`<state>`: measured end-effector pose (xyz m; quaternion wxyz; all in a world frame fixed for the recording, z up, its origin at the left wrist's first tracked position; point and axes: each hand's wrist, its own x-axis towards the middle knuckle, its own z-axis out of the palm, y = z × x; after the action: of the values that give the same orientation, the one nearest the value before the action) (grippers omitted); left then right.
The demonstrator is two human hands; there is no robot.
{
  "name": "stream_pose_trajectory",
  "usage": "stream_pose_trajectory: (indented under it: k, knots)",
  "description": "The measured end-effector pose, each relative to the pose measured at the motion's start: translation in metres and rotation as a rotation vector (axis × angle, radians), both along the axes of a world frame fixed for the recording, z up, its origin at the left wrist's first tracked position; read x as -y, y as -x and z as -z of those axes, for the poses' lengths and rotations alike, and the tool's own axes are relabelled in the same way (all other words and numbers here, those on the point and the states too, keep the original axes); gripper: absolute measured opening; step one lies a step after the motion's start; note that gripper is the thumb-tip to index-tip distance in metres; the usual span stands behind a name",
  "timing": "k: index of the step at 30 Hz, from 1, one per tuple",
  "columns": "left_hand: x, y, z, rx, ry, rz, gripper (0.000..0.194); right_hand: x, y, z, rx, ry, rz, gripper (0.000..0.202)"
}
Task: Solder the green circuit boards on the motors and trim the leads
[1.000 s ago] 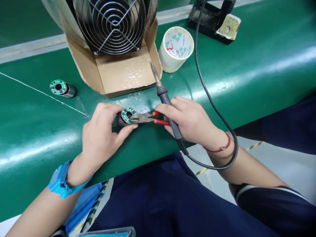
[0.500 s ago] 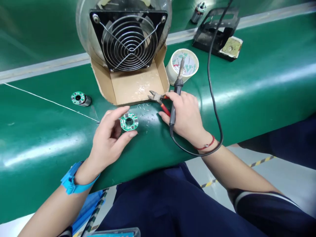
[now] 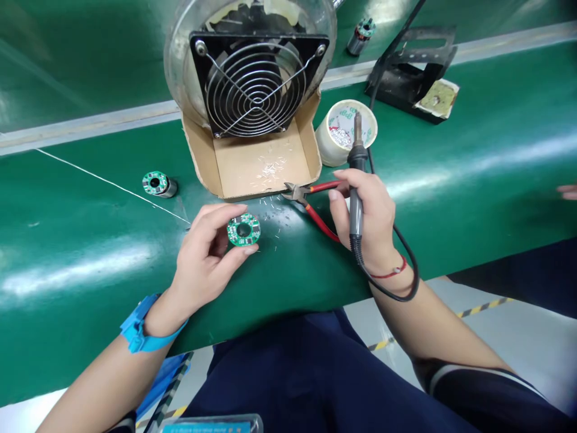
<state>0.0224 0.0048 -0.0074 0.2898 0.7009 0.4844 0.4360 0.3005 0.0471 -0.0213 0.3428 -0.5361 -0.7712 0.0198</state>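
Pinched between the thumb and fingers of my left hand [image 3: 205, 258] is a round green circuit board [image 3: 235, 236] with a central hole, facing up; anything beneath it is hidden. My right hand [image 3: 372, 213] is closed around a soldering iron [image 3: 356, 207], its tip pointing away from me, over the white tub [image 3: 333, 155] in this view. Just left of that hand lie red-handled side cutters [image 3: 321, 222], jaws and handles spread. One handle end reaches the fingers; I cannot tell whether they touch.
A fan [image 3: 256, 99] with a wire guard stands behind a cardboard tray [image 3: 238, 180] holding wire clippings. Farther left is a motor with a green board [image 3: 155, 183]; another motor [image 3: 359, 39] stands behind. An iron stand [image 3: 406, 84] is back right. Another person's fingers [image 3: 568, 191] show at right.
My right hand has drawn right, away from the side cutters, still with the soldering iron, and more of the cutters' handles shows. My left hand keeps the board. Another person's fingers have appeared at right.
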Motion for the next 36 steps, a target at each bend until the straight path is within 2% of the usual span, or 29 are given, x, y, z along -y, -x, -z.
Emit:
stream_pose_trajectory:
  k: [9, 12, 16, 18, 21, 23, 26, 29, 31, 33, 36]
  knots:
    - [-0.002, -0.001, 0.001, -0.029, -0.033, 0.005, 0.037, -0.020, -0.012, 0.010, 0.136, 0.089, -0.070, 0.030]
    - [0.001, -0.001, 0.000, -0.031, -0.040, 0.010, 0.036, -0.028, -0.013, 0.012, 0.146, 0.066, -0.096, 0.033]
    - [-0.003, 0.017, -0.008, -0.059, -0.040, -0.063, 0.039, -0.026, -0.009, 0.003, 0.146, 0.045, -0.120, 0.030]
    - [-0.020, 0.037, -0.012, -0.088, -0.056, -0.207, 0.042, -0.018, -0.005, -0.005, 0.133, 0.027, -0.132, 0.033]
    - [-0.070, 0.075, -0.015, -0.127, -0.025, -0.467, 0.040, -0.002, 0.000, -0.010, 0.053, -0.017, -0.151, 0.048]
    - [-0.115, 0.098, -0.011, -0.140, 0.057, -0.537, 0.035, 0.005, 0.003, -0.004, -0.055, -0.001, -0.118, 0.057]
    - [-0.181, 0.121, -0.001, -0.205, 0.127, -0.621, 0.035, 0.008, 0.003, 0.010, -0.169, 0.010, -0.073, 0.059]
    - [-0.225, 0.131, 0.007, -0.272, 0.200, -0.682, 0.034, 0.001, -0.002, 0.022, -0.193, -0.022, 0.008, 0.055]
    - [-0.238, 0.134, 0.007, -0.276, 0.234, -0.695, 0.031, -0.003, -0.005, 0.023, -0.191, -0.043, 0.062, 0.048]
    - [-0.238, 0.139, 0.001, -0.281, 0.265, -0.704, 0.037, -0.006, -0.007, 0.021, -0.177, -0.065, 0.078, 0.041]
    - [-0.211, 0.145, -0.011, -0.279, 0.267, -0.682, 0.060, -0.007, -0.006, 0.016, -0.177, -0.084, 0.033, 0.035]
